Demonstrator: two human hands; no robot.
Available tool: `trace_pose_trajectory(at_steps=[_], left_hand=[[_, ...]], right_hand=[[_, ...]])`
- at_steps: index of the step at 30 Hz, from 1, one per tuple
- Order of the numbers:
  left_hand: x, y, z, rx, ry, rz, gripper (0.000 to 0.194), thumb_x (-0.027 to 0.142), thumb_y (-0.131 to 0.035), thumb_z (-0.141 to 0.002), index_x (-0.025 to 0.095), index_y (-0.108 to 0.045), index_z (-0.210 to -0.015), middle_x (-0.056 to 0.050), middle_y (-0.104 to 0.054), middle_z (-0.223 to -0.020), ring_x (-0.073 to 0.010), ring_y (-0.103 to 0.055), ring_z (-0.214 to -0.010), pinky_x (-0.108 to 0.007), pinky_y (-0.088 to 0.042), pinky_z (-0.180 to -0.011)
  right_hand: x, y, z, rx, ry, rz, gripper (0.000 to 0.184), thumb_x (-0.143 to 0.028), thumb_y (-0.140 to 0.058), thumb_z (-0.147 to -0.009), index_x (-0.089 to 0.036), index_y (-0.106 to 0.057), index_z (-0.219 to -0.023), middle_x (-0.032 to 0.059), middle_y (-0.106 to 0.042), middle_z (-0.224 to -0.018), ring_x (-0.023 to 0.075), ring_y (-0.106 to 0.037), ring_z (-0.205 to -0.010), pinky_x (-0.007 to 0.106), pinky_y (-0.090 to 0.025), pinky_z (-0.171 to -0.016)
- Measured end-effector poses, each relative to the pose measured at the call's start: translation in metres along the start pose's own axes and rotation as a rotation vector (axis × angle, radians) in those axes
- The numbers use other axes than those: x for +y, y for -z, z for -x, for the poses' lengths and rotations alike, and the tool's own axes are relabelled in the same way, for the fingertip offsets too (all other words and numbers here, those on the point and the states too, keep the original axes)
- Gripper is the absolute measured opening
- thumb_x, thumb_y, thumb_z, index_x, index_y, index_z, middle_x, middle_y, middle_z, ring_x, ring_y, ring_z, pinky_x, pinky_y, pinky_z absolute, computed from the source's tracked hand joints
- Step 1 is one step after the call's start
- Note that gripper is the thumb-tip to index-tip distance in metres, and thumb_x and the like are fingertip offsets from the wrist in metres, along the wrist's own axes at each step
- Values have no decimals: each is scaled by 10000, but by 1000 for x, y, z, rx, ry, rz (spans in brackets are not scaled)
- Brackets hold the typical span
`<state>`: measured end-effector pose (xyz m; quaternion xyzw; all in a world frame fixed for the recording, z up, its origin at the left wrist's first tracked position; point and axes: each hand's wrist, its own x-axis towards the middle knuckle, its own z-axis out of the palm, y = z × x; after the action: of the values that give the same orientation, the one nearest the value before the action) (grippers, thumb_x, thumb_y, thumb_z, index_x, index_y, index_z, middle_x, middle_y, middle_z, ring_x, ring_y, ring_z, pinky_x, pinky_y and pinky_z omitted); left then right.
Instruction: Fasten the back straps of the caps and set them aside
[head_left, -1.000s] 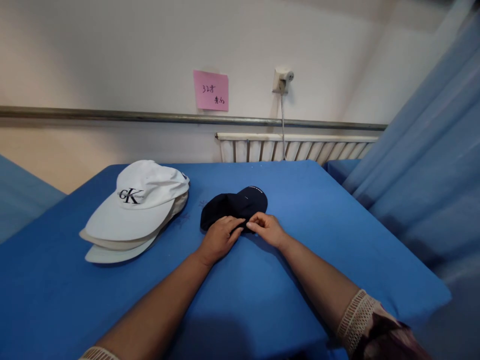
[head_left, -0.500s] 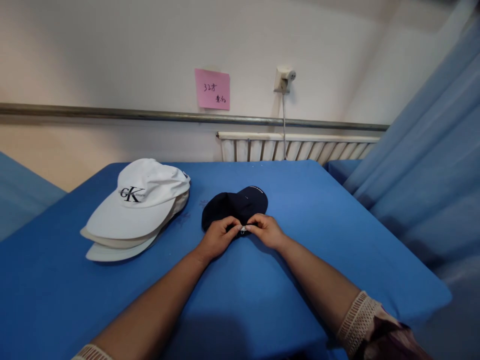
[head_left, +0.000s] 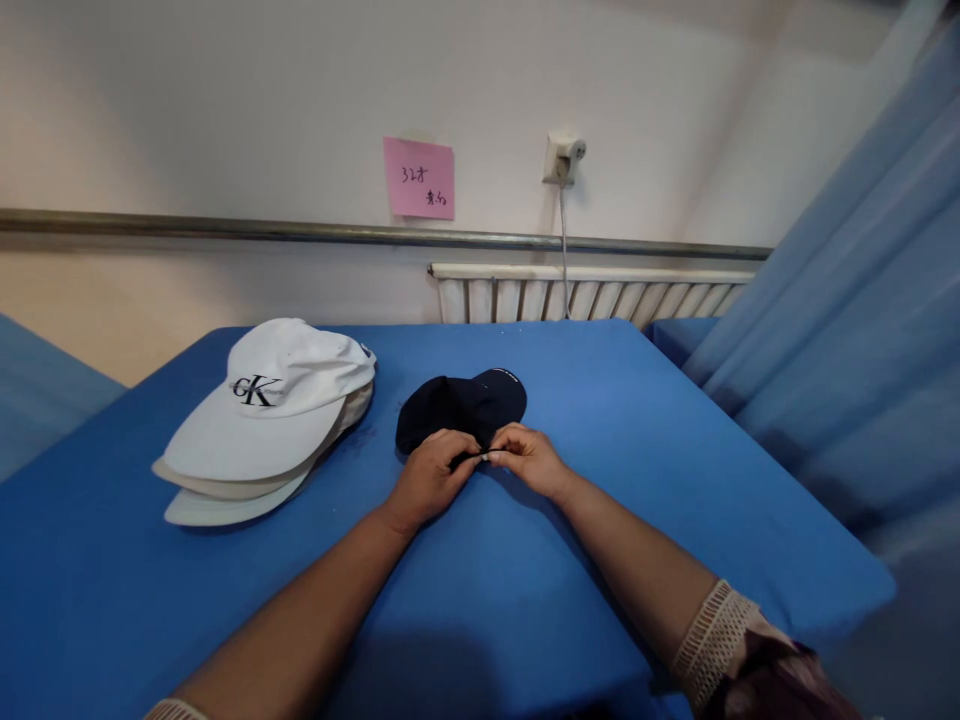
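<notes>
A dark navy cap [head_left: 457,402] lies on the blue-covered table [head_left: 600,400], its brim pointing away to the right. My left hand [head_left: 436,468] pinches the cap's near edge, at what looks like the back strap. Close against it, my right hand [head_left: 527,456] pinches the same edge from the other side, the fingertips of both hands almost meeting. Fingers hide most of the strap. To the left sits a stack of pale caps, topped by a white cap [head_left: 292,365] with black letters on its front.
Behind the table are a wall with a pink note [head_left: 420,178], a metal rail [head_left: 300,230], a white radiator [head_left: 517,298] and a socket [head_left: 562,160] with a plugged-in cord. A blue curtain [head_left: 847,330] hangs at the right.
The small light piece that showed between my fingertips is now mostly covered, and a thin dark strip shows there. The whole view has shifted slightly; the pale caps stay put.
</notes>
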<state>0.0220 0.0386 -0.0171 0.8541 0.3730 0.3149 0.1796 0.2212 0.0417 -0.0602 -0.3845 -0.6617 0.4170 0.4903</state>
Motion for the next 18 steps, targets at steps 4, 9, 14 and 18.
trace_pose_trajectory(at_steps=[4,9,14,18], left_hand=[[-8,-3,1,-44,72,132,112,267,-579,-892,211,-675,-903,-21,-698,-914,-167,-639,-862,-298,-483,-810],[-8,-3,2,-34,135,222,99,270,-622,-855,207,-696,-873,-20,-712,-909,-167,-656,-856,-290,-492,-810],[-6,1,0,-101,260,382,161,321,-623,-838,195,-720,-816,-52,-733,-1004,-202,-675,-944,-315,-500,-858],[-13,-2,-2,-60,377,402,213,361,-622,-817,176,-712,-870,-66,-742,-928,-213,-681,-878,-332,-517,-807]], right_hand=[[3,1,0,-44,-35,36,76,-238,-689,-778,-192,-651,-731,-6,-577,-776,122,-562,-715,266,-474,-703],[5,2,0,-62,-70,43,107,-268,-692,-793,-189,-653,-731,-6,-594,-770,121,-569,-711,265,-478,-694],[3,4,1,-94,-37,33,87,-216,-694,-795,-187,-660,-721,-5,-592,-788,119,-570,-738,259,-466,-714],[-5,7,5,-211,23,163,81,-164,-705,-794,-192,-676,-724,-19,-557,-786,98,-540,-692,236,-436,-673]])
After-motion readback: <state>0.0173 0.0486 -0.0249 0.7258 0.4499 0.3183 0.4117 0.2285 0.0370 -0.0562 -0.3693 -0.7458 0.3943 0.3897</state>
